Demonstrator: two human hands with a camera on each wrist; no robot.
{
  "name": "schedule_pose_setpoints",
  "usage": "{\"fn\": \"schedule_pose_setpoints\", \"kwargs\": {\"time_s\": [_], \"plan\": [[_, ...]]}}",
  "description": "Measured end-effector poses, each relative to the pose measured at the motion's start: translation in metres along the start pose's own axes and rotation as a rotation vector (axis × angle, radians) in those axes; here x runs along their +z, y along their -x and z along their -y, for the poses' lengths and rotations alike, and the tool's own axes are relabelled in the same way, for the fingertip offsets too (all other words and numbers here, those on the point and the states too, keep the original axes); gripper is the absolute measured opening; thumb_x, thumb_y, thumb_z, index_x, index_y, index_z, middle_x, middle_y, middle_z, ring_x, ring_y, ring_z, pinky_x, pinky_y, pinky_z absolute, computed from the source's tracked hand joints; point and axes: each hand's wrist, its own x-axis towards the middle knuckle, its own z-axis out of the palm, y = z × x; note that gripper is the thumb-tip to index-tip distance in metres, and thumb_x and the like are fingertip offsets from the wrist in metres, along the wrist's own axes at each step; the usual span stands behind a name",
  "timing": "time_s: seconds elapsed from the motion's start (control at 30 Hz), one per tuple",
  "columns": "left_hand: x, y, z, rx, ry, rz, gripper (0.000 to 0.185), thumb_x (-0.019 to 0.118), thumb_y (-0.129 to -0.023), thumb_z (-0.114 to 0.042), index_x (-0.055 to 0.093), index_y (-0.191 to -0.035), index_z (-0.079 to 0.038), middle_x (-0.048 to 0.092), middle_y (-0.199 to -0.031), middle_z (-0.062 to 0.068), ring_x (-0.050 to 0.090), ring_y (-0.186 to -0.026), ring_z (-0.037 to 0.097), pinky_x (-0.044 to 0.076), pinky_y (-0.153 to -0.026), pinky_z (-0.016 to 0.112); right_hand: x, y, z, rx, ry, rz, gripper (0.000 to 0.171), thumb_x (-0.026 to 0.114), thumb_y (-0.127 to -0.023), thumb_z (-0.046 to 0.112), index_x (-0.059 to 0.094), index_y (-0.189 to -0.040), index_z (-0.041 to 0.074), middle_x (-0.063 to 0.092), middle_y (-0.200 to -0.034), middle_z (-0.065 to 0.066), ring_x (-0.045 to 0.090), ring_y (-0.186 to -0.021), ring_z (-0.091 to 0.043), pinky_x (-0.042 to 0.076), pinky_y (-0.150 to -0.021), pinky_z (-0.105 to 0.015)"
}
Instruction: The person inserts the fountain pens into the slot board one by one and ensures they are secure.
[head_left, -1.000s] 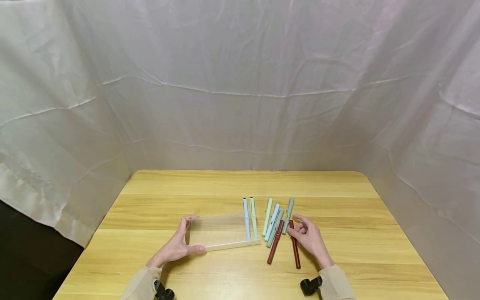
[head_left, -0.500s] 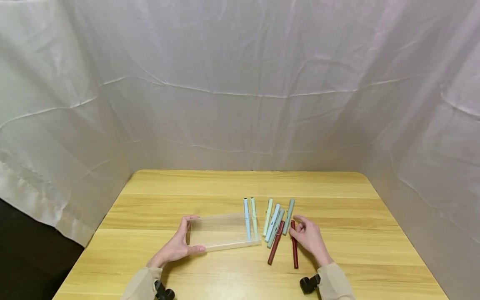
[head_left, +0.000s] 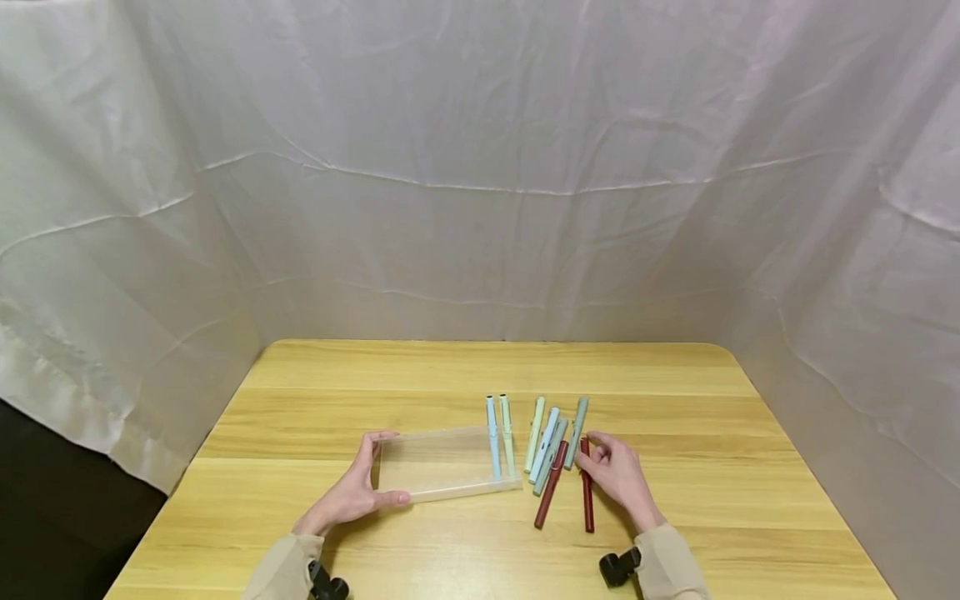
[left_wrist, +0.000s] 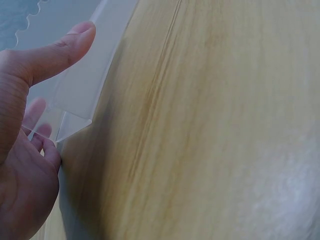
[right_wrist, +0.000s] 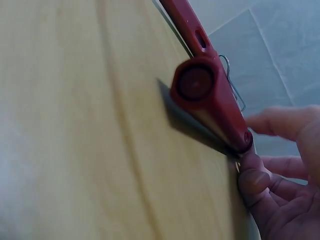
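A light blue pen (head_left: 492, 433) and a pale green pen (head_left: 507, 433) already lie across the right end of my clear plastic tray (head_left: 435, 458); six more pens (head_left: 544, 444) lie outside it, to the right on the wood-grain bench (head_left: 337, 400). My left hand (head_left: 352, 496) grips the tray's left end; my right hand (head_left: 618, 475) pinches a smooth dark red pen (head_left: 588, 504) by its far end. The tray has a scalloped edge.

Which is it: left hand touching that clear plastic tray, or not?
Touching: the head view shows the left hand gripping the clear plastic tray, thumb on its near edge, fingers at its far edge.
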Motion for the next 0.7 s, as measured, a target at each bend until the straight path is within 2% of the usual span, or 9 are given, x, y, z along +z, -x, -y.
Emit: {"fn": "schedule_pose_setpoints", "kwargs": {"time_s": [0.33,0.53,0.7], "plan": [[0.0002,-0.0005,0.0011,-0.016,-0.006,-0.004,0.094,0.087,-0.075,-0.019,0.026,-0.145,-0.004,0.02,-0.158,0.028,0.005,-0.153,0.053,0.002,-0.123,0.068,-0.0042,-0.0008,0.0,-0.013,0.044,0.081,0.064,0.075,-0.083,0.015,0.053,-0.138,-0.008,0.059,-0.08,-0.003,0.051,-0.067,-0.011,0.044,-0.06,-0.019],[0.0002,-0.0001,0.0003,-0.011,-0.004,-0.002,0.093,0.087,-0.075,-0.018,0.027,-0.144,-0.003,0.021,-0.157,0.029,0.004,-0.152,0.054,0.001,-0.122,0.069,-0.0048,-0.0006,0.0026,-0.028,0.114,0.099,0.071,0.08,-0.079,0.014,0.05,-0.14,-0.01,0.058,-0.076,-0.003,0.049,-0.066,-0.012,0.043,-0.061,-0.02],[0.0,0.0005,-0.0007,-0.006,-0.003,0.003,0.092,0.087,-0.076,-0.02,0.027,-0.144,-0.003,0.021,-0.158,0.028,0.004,-0.152,0.054,0.001,-0.121,0.07,-0.0059,-0.0002,0.0045,-0.046,0.162,0.099,0.07,0.081,-0.078,0.015,0.053,-0.138,-0.009,0.059,-0.075,-0.003,0.049,-0.065,-0.013,0.043,-0.06,-0.021]]}}
